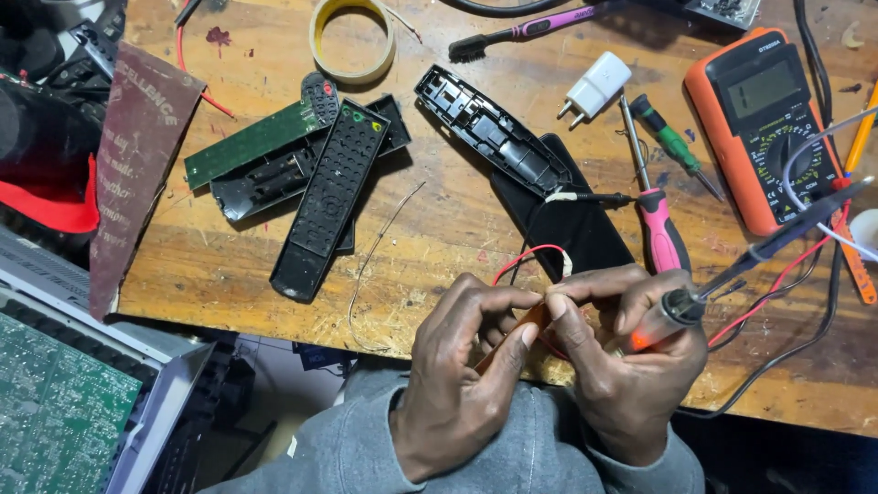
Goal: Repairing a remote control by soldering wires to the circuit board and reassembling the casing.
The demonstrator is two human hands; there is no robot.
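Left hand (pixel 462 366): fingertips pinch a small orange part (pixel 530 322), perhaps a component.
Right hand (pixel 622 352): grip clenched around soldering iron (pixel 732 270), fingers at red wire (pixel 526 253).
Desk (pixel 439 229): wooden.

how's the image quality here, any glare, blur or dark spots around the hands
Head view: even light, mostly sharp; soft shadows under the remote and tape roll; the left hand and right hand are clear; the multimeter screen has mild sheen; the left edge and bottom right are dark.
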